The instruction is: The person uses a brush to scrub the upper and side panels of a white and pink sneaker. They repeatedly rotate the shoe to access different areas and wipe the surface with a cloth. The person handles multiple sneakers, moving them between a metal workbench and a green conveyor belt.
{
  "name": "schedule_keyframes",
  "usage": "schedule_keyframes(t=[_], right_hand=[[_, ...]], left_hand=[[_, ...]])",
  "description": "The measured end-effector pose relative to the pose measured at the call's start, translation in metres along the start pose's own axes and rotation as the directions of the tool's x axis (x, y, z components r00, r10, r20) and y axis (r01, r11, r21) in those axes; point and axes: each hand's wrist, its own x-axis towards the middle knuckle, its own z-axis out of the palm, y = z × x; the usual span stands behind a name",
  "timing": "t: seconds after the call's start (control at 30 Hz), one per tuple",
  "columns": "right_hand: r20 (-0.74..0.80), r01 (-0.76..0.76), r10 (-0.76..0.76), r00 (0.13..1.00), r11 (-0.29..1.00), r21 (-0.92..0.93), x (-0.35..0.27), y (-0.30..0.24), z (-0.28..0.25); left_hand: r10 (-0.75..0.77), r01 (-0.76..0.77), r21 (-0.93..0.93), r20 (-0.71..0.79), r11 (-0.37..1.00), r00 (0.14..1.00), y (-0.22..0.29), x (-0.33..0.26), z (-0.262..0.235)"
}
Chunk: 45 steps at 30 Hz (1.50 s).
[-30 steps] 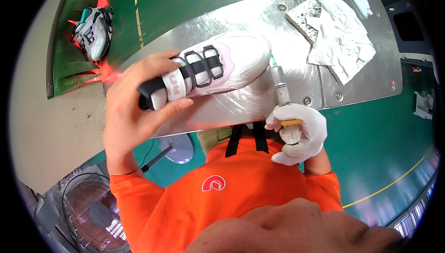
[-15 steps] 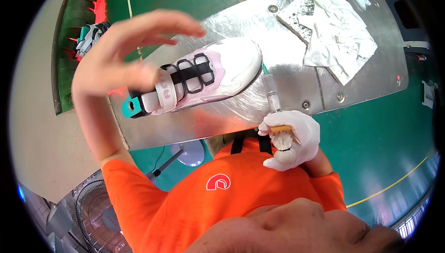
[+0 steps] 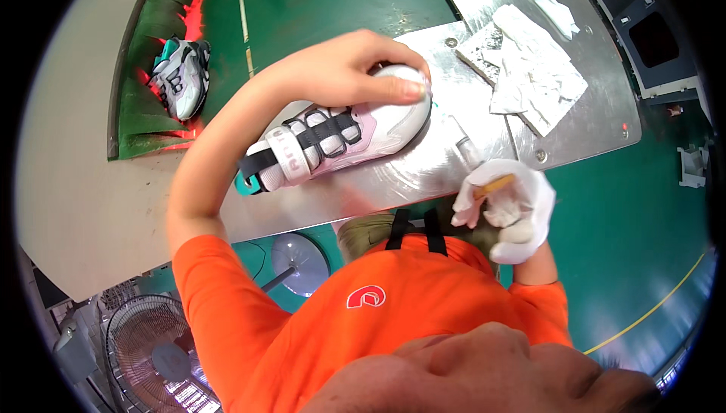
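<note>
A white and pink sneaker (image 3: 378,125) with black lacing lies on the metal bench, its toe pointing right; a teal piece shows at its heel end. My bare left hand (image 3: 355,69) grips the toe, thumb across the top and fingers curled over the far side. In my right hand (image 3: 510,209), which wears a white glove, is a clear syringe (image 3: 467,150). The syringe slants away toward the toe with its green tip. A flat tan strip (image 3: 493,186) also shows between the gloved fingers; I cannot tell what it is.
White crumpled cloths (image 3: 541,69) lie on a speckled slab on the metal bench (image 3: 340,197), right of the shoe. At far left, another sneaker (image 3: 184,79) sits on a green conveyor (image 3: 144,127) by red-lit strips. A fan (image 3: 162,352) stands at lower left.
My left hand has come from above the heel, open, to the toe and closed on it. The right hand has shifted slightly right with the syringe. Another sneaker shows more fully on the conveyor.
</note>
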Motion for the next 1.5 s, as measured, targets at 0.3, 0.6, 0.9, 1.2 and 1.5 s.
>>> schedule_keyframes(t=[0.3, 0.6, 0.9, 1.2, 1.5], right_hand=[[0.146, 0.254, -0.226, 0.963, 0.942, -0.22, 0.064, -0.057, 0.07], [0.263, 0.143, -0.086, 0.961, 0.968, -0.205, 0.117, -0.028, 0.08], [0.174, -0.154, 0.179, 0.968, 0.977, -0.146, 0.15, 0.007, 0.073], [0.178, -0.366, 0.364, 0.914, 0.93, -0.023, 0.156, 0.027, 0.056], [0.16, -0.391, 0.377, 0.912, 0.918, 0.062, 0.148, 0.028, 0.047]], left_hand=[[0.246, -0.473, -0.209, -0.64, 0.856, 0.728, -0.002, -0.102, 0.008], [0.04, -0.638, -0.267, -0.905, 0.722, 0.424, -0.053, -0.127, 0.027], [-0.352, -0.7, -0.462, -0.883, 0.544, 0.309, -0.113, -0.134, 0.038], [-0.658, -0.558, -0.689, -0.689, 0.463, 0.304, -0.135, -0.136, 0.046], [-0.718, -0.592, -0.732, -0.607, 0.339, 0.34, -0.124, -0.129, 0.046]])
